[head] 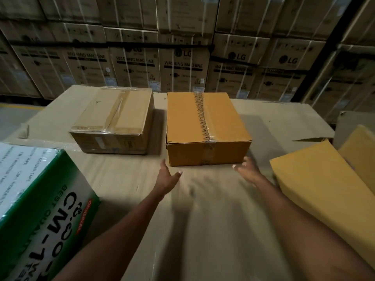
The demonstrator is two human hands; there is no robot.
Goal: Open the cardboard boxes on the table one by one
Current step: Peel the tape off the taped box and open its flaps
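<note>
Currently: orange box [205, 126], taped shut, between my left hand [167, 177] and right hand [246, 169], both spread wide, holding nothing; probably stiff, light; I'd grip its near corners, then peel the tape [202, 116]

My left hand [167, 176] and right hand [246, 169] reached, fingers relaxed, just short of the taped orange box [205, 126] at frame centre.

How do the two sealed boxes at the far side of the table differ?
The orange box is brighter and sealed with printed tape; the pale brown box to its left is duller, sealed with plain clear tape, and looks lower. The left hand and right hand reach for the orange box only. Both are still taped shut.
</note>
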